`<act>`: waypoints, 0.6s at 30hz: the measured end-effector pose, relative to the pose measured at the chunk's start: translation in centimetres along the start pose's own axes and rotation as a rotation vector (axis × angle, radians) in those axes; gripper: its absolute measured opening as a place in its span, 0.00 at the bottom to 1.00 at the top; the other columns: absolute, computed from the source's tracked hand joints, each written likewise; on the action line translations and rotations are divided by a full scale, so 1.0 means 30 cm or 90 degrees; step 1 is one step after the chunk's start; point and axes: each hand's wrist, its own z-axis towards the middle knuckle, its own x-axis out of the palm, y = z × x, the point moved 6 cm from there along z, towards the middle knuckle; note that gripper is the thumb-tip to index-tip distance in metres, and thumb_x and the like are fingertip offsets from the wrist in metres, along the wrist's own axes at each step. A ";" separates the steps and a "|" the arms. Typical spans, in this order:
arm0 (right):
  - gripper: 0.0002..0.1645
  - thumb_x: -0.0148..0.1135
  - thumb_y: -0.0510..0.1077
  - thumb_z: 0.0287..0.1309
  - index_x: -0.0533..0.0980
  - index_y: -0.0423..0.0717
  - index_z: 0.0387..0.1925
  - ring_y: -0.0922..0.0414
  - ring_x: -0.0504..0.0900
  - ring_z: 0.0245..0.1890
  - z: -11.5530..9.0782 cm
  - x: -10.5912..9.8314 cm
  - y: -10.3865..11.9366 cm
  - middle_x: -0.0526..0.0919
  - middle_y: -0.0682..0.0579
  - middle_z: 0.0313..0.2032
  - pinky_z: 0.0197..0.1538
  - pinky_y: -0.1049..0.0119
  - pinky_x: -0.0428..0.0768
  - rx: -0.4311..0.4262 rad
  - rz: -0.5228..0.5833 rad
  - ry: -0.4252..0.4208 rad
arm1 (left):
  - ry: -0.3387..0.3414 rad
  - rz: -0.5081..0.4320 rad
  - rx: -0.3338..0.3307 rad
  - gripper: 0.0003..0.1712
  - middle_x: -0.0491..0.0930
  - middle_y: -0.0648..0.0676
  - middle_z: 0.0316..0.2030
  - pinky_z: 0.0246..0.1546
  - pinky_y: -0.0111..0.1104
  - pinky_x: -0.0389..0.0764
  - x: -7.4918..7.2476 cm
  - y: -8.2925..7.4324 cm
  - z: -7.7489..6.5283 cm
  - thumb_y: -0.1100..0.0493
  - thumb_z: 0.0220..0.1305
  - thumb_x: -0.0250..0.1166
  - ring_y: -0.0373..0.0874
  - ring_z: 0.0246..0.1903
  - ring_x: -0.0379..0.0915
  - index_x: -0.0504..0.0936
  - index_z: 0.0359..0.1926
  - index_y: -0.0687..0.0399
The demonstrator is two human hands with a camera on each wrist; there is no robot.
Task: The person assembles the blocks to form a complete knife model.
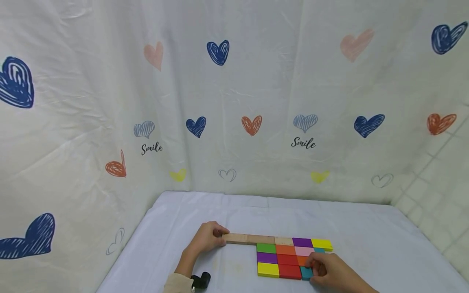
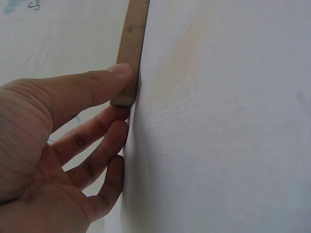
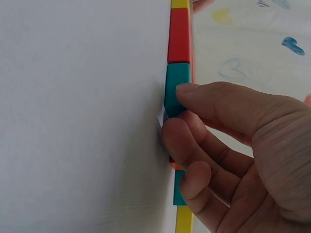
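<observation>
My left hand (image 1: 209, 237) pinches the free end of a plain wooden block (image 1: 237, 239), the leftmost in the back row. In the left wrist view, the thumb lies on the face of the wooden block (image 2: 129, 53) and the other fingers curl at its end. My right hand (image 1: 332, 269) grips a teal block (image 1: 305, 274) at the front right corner of a patchwork of coloured blocks. The right wrist view has the thumb on this teal block (image 3: 177, 80), which sits against a red block (image 3: 179, 36). The right fingers hide part of the patchwork's right side.
Two more wooden blocks, a purple block (image 1: 302, 242) and a yellow block (image 1: 322, 244) continue the back row. Green, orange, pink, purple, red and yellow blocks fill the rows before it. Beneath lies a white cloth (image 1: 205, 207); a heart-printed curtain (image 1: 256, 97) hangs behind.
</observation>
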 end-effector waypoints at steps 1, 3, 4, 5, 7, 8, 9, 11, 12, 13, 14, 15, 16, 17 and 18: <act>0.16 0.77 0.45 0.52 0.80 0.48 0.40 0.58 0.75 0.27 0.000 0.000 0.000 0.77 0.53 0.25 0.31 0.71 0.77 0.001 0.002 -0.001 | 0.000 0.000 0.000 0.17 0.84 0.48 0.37 0.36 0.33 0.75 -0.001 0.000 0.000 0.65 0.50 0.78 0.42 0.37 0.75 0.92 0.44 0.49; 0.16 0.77 0.44 0.52 0.80 0.47 0.41 0.58 0.75 0.28 -0.001 0.001 0.001 0.77 0.53 0.26 0.32 0.71 0.78 0.000 0.007 -0.001 | 0.001 0.001 -0.003 0.17 0.84 0.48 0.37 0.36 0.32 0.75 -0.001 0.000 0.000 0.65 0.51 0.78 0.42 0.37 0.75 0.92 0.44 0.49; 0.16 0.77 0.44 0.52 0.80 0.47 0.41 0.58 0.75 0.28 -0.001 0.002 0.001 0.78 0.53 0.26 0.32 0.71 0.78 0.001 0.009 -0.001 | 0.001 0.000 -0.004 0.17 0.84 0.48 0.37 0.36 0.33 0.75 -0.001 0.000 0.000 0.65 0.51 0.78 0.42 0.37 0.75 0.92 0.44 0.49; 0.16 0.77 0.44 0.52 0.80 0.47 0.41 0.58 0.75 0.28 -0.001 0.003 0.001 0.78 0.53 0.26 0.33 0.70 0.78 0.000 0.011 -0.001 | 0.001 0.000 -0.005 0.17 0.84 0.48 0.37 0.36 0.33 0.75 -0.001 0.000 0.000 0.65 0.51 0.78 0.42 0.37 0.75 0.92 0.44 0.49; 0.17 0.77 0.44 0.52 0.80 0.47 0.42 0.57 0.75 0.29 -0.002 0.003 0.000 0.78 0.53 0.26 0.33 0.70 0.78 0.000 0.013 0.000 | 0.002 0.002 -0.006 0.17 0.84 0.47 0.37 0.36 0.33 0.75 0.000 0.000 0.001 0.65 0.51 0.78 0.42 0.37 0.75 0.92 0.44 0.48; 0.17 0.77 0.44 0.52 0.80 0.47 0.42 0.57 0.75 0.29 -0.003 0.003 0.000 0.78 0.53 0.27 0.34 0.70 0.78 0.000 0.014 0.000 | 0.002 0.003 -0.006 0.17 0.84 0.47 0.37 0.36 0.33 0.75 0.000 0.001 0.001 0.65 0.51 0.78 0.42 0.37 0.75 0.92 0.44 0.48; 0.17 0.77 0.44 0.52 0.80 0.47 0.42 0.57 0.75 0.29 -0.004 0.003 -0.001 0.78 0.53 0.27 0.34 0.70 0.78 0.000 0.014 0.001 | 0.002 0.003 -0.006 0.17 0.84 0.47 0.36 0.36 0.33 0.75 0.001 0.002 0.001 0.65 0.51 0.78 0.42 0.37 0.75 0.92 0.44 0.48; 0.17 0.77 0.44 0.52 0.80 0.47 0.42 0.57 0.75 0.29 -0.004 0.003 0.000 0.78 0.52 0.27 0.34 0.70 0.79 0.001 0.014 0.001 | 0.002 0.001 -0.007 0.17 0.83 0.47 0.36 0.35 0.33 0.75 0.000 0.004 0.002 0.65 0.51 0.78 0.42 0.37 0.75 0.92 0.44 0.48; 0.17 0.77 0.44 0.52 0.80 0.47 0.42 0.57 0.75 0.29 -0.003 0.002 0.001 0.78 0.52 0.27 0.34 0.70 0.79 0.002 0.013 0.001 | 0.002 0.000 -0.007 0.17 0.83 0.47 0.36 0.35 0.33 0.75 0.001 0.005 0.002 0.65 0.51 0.78 0.42 0.37 0.75 0.92 0.44 0.48; 0.16 0.77 0.44 0.53 0.80 0.47 0.42 0.57 0.75 0.29 -0.003 0.002 0.001 0.77 0.52 0.27 0.34 0.70 0.79 0.002 0.012 0.001 | 0.002 0.000 -0.008 0.17 0.83 0.47 0.36 0.35 0.32 0.74 0.001 0.006 0.002 0.65 0.51 0.78 0.41 0.36 0.74 0.92 0.44 0.47; 0.16 0.76 0.43 0.53 0.80 0.47 0.42 0.56 0.75 0.30 -0.003 0.002 0.002 0.77 0.52 0.27 0.34 0.70 0.79 0.003 0.012 0.002 | 0.001 -0.001 -0.008 0.17 0.83 0.47 0.36 0.35 0.32 0.74 0.001 0.006 0.002 0.65 0.51 0.78 0.41 0.36 0.74 0.92 0.44 0.47; 0.15 0.76 0.43 0.53 0.80 0.47 0.42 0.56 0.75 0.30 -0.003 0.002 0.003 0.77 0.52 0.27 0.34 0.70 0.79 0.003 0.012 0.003 | 0.002 -0.001 -0.011 0.17 0.83 0.46 0.36 0.35 0.32 0.74 0.001 0.007 0.002 0.64 0.51 0.78 0.41 0.36 0.74 0.92 0.44 0.47; 0.15 0.75 0.43 0.54 0.80 0.47 0.42 0.56 0.75 0.30 -0.003 0.002 0.004 0.77 0.52 0.28 0.34 0.70 0.79 0.004 0.012 0.003 | 0.001 -0.001 -0.010 0.17 0.83 0.46 0.36 0.35 0.32 0.74 0.001 0.007 0.003 0.64 0.51 0.78 0.41 0.36 0.74 0.92 0.44 0.47; 0.14 0.75 0.42 0.54 0.80 0.47 0.42 0.56 0.75 0.30 -0.002 0.002 0.005 0.77 0.52 0.28 0.34 0.70 0.79 0.005 0.013 0.004 | 0.002 0.000 -0.013 0.17 0.83 0.46 0.36 0.35 0.31 0.74 0.001 0.008 0.003 0.64 0.51 0.78 0.40 0.36 0.74 0.92 0.44 0.46; 0.14 0.75 0.42 0.55 0.80 0.47 0.42 0.56 0.75 0.30 -0.002 0.002 0.006 0.77 0.52 0.28 0.34 0.70 0.79 0.005 0.014 0.005 | 0.001 0.001 -0.010 0.17 0.83 0.45 0.36 0.35 0.31 0.74 0.000 0.007 0.004 0.64 0.51 0.78 0.40 0.36 0.74 0.92 0.44 0.46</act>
